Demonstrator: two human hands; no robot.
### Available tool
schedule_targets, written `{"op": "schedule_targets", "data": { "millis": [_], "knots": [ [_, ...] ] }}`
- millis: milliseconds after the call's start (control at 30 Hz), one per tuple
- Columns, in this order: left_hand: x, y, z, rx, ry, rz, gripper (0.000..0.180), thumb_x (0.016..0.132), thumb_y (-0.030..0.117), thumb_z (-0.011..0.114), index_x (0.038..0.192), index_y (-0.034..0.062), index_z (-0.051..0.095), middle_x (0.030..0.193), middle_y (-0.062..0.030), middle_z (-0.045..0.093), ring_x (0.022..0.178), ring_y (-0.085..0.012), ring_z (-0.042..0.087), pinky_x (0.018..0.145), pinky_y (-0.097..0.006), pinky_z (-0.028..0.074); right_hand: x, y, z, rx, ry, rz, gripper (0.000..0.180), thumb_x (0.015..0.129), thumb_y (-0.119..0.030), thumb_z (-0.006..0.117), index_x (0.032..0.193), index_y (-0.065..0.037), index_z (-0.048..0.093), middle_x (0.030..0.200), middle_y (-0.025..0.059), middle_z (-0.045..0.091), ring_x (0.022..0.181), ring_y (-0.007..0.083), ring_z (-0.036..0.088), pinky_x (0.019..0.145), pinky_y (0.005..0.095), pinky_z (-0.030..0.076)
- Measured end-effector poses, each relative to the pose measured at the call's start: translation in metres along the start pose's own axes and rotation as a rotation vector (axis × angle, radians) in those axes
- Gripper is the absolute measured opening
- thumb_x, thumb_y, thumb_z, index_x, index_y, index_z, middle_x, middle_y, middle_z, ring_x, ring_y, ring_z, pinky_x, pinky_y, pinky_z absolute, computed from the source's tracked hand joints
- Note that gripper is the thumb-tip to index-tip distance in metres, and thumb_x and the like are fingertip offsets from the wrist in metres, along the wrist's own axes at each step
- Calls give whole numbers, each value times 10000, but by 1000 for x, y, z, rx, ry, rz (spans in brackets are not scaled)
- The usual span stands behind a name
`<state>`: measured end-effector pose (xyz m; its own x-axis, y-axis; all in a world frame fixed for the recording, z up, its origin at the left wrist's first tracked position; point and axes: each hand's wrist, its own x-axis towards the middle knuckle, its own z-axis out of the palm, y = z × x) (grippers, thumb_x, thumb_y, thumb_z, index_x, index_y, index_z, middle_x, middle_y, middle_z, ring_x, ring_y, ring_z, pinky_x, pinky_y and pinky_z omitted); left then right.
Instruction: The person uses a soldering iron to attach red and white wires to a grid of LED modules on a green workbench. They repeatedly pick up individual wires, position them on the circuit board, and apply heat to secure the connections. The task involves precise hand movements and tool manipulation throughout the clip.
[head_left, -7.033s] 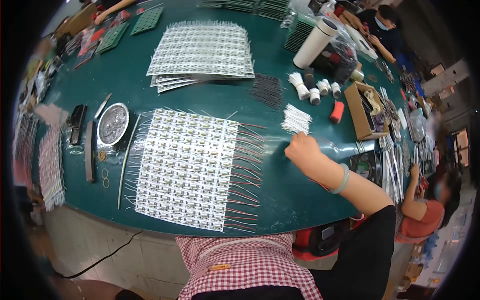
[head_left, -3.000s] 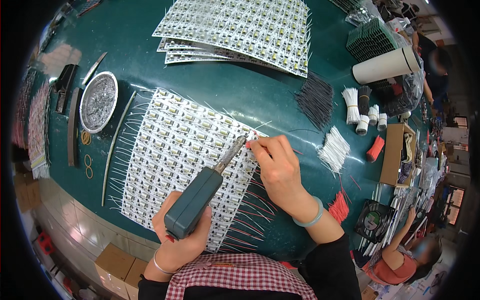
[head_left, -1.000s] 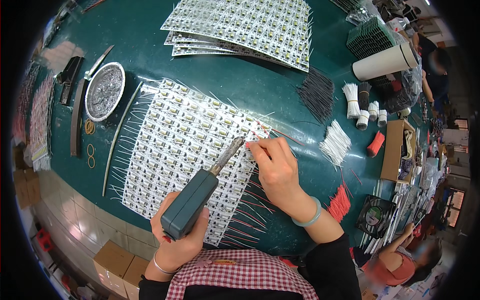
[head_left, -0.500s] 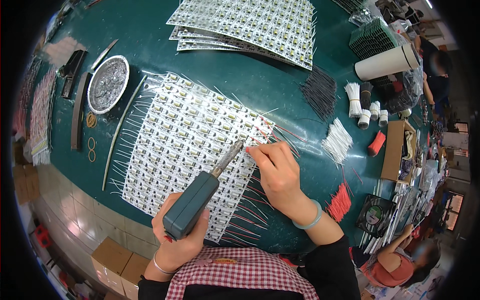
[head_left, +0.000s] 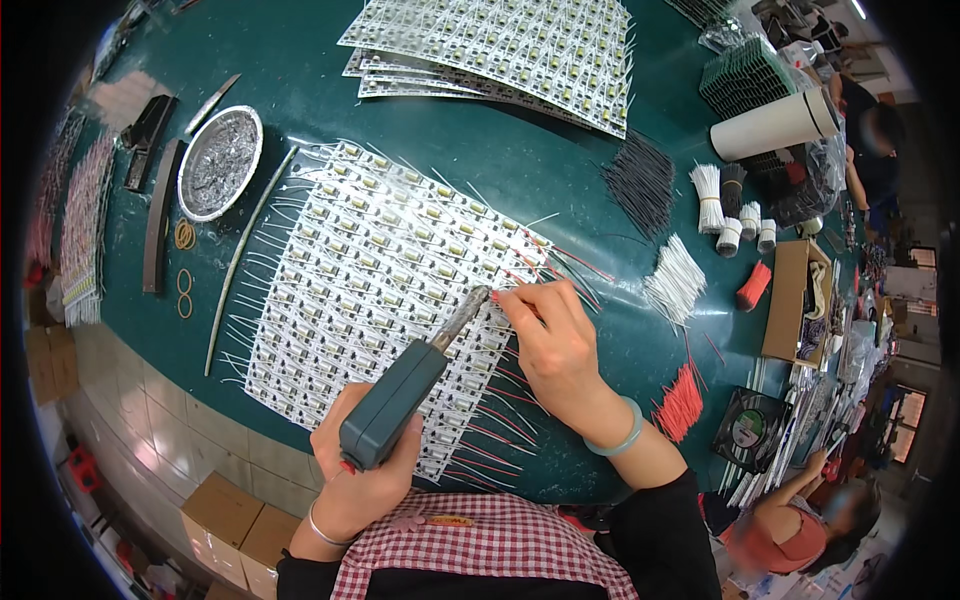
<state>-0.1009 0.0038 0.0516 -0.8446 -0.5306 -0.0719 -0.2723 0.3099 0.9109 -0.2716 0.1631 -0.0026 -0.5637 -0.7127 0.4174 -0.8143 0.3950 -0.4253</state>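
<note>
My left hand is wrapped round the dark green handle of a soldering gun. The gun's metal tip points up and right, at the right edge of a white circuit board panel. Close beside that tip, my right hand pinches a short red wire against the panel; most of the wire is hidden by the fingers. Rows of small components cover the panel. Thin white wires stick out along its left side, red and dark ones along its right.
More panels are stacked at the back. Loose black wires, white wires and red wires lie to the right. A metal bowl of grey solder-like material stands left. Two other people are at the far right.
The soldering gun has shifted slightly right with my left hand, its tip now nearer the fingers of my right hand. The right hand has hardly moved.
</note>
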Motion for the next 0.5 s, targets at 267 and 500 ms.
{"op": "schedule_targets", "data": {
  "millis": [267, 500],
  "knots": [
    [1, -2, 1, 89, -1, 73, 127, 776, -26, 744, 887, -15, 683, 821, -82, 627, 644, -148, 578, 590, -279, 460, -1, 1, 0, -8, -9, -4, 332, 722, 37, 657, 1053, 51, 671, 977, 107, 612, 868, 260, 583, 698, 335, 524],
    [2, 0, -4, 61, -15, 72, 159, 769, -45, 740, 921, -32, 697, 823, -87, 633, 651, -153, 594, 585, -272, 465, -1, 0, 1, -4, -7, -3, 333, 721, 40, 655, 1054, 53, 669, 977, 107, 610, 862, 258, 578, 693, 334, 520]
  ]
}}
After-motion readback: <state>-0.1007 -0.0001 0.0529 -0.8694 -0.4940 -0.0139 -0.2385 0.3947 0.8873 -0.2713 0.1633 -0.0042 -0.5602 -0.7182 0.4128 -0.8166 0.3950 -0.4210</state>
